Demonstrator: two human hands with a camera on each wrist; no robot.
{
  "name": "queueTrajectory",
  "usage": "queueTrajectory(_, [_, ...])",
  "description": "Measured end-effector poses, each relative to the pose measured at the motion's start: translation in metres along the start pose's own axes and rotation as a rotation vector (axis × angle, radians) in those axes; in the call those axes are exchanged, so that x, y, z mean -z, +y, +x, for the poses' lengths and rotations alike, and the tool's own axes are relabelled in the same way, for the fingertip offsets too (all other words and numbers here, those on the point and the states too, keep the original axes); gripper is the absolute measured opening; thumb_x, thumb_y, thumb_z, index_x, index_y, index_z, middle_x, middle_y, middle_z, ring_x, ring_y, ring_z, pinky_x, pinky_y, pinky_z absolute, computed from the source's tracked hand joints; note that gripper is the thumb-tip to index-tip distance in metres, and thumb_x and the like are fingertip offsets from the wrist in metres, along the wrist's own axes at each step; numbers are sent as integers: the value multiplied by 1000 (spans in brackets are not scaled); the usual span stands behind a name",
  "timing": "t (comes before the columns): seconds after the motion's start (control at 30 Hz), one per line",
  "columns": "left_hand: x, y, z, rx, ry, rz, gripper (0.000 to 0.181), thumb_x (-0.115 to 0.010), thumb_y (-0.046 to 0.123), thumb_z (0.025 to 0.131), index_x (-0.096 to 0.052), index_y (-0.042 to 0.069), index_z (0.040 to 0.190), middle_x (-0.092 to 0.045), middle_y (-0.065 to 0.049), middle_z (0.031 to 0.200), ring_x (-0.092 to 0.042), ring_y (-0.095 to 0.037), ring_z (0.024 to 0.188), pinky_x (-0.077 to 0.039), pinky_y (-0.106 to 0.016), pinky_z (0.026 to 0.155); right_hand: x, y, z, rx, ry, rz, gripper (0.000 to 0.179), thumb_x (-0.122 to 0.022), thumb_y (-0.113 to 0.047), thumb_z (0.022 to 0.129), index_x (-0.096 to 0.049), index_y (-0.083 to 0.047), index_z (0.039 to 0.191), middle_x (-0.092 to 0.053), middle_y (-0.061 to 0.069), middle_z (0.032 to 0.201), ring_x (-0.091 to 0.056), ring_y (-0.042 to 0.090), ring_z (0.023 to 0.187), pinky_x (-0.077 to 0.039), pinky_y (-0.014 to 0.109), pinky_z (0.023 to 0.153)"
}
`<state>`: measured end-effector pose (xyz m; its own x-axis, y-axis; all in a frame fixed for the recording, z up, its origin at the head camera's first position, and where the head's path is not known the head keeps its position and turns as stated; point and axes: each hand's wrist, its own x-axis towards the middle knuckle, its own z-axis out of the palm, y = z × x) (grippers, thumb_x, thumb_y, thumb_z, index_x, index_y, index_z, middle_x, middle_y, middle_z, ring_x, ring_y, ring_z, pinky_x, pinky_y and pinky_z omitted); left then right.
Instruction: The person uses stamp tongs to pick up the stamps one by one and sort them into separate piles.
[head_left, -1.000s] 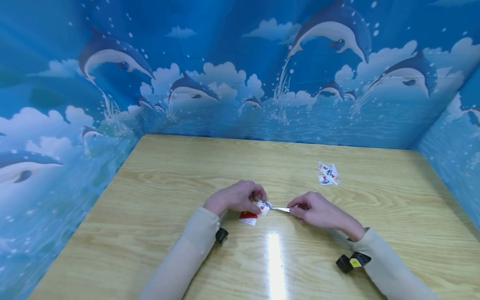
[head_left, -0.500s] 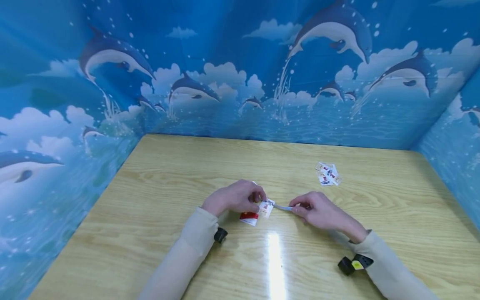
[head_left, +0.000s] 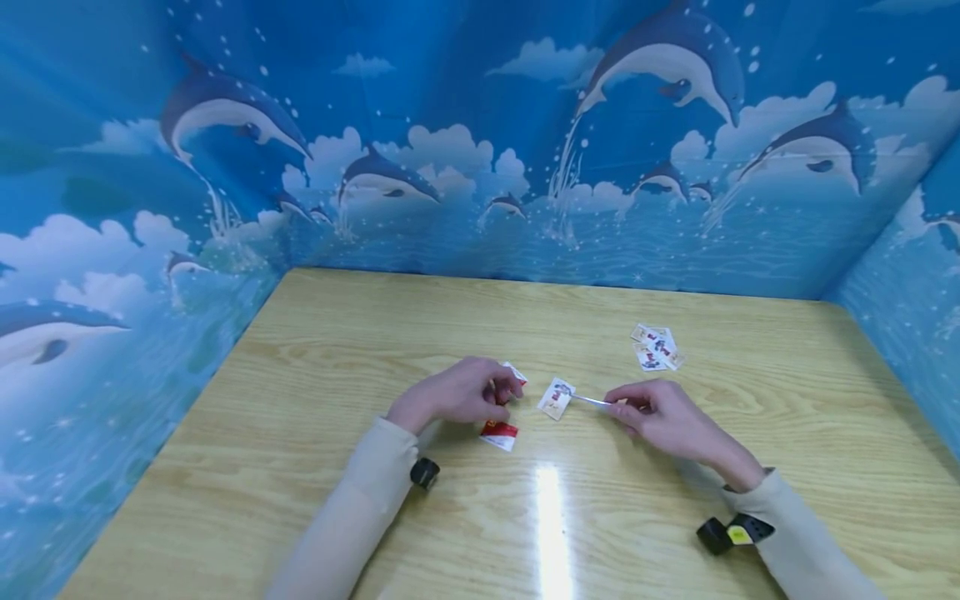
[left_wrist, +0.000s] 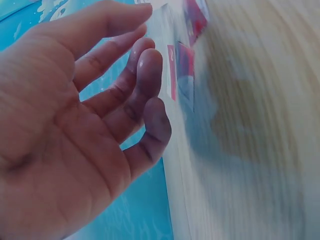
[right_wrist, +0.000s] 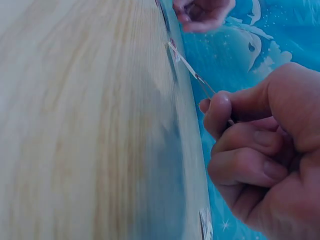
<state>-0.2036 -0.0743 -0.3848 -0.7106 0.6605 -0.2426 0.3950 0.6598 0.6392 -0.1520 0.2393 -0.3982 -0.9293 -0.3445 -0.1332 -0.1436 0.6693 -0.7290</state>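
Evidently, your left hand point(head_left: 459, 393), loosely curved, held nothing near a red-and-white piece point(head_left: 501, 437); a printed card point(head_left: 556, 400) met the tips of the tweezers point(head_left: 590, 402); a card pile point(head_left: 657, 348) lay well apart, beyond your right hand point(head_left: 667, 421), which pinched the tweezers. Moving the card seemed the step; next probably called for a steady squeeze.

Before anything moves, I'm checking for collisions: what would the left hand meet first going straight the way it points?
In the head view, the left hand points toward the printed card at the tip of the tweezers, so probably that card first. Depth is unclear; the hand might pass above.
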Motion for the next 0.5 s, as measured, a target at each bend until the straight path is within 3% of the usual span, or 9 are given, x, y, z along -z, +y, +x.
queueTrajectory(0.3, [-2, -7, -14, 43, -43, -2, 27, -83, 17, 85, -72, 19, 110, -63, 3, 95, -56, -13, 88, -48, -27, 79, 14, 8, -8, -27, 79, -11, 27, -60, -11, 101, -69, 3, 123, -64, 5, 73, -53, 9, 60, -40, 26, 52])
queueTrajectory(0.5, [-3, -10, -18, 33, -65, -28, 27, -82, 12, 84, -71, 18, 107, -63, 2, 96, -56, -14, 89, -48, -27, 77, 21, 14, -9, -54, 139, -10, 26, -61, -11, 101, -70, 4, 120, -66, 7, 74, -53, 8, 61, -40, 25, 52])
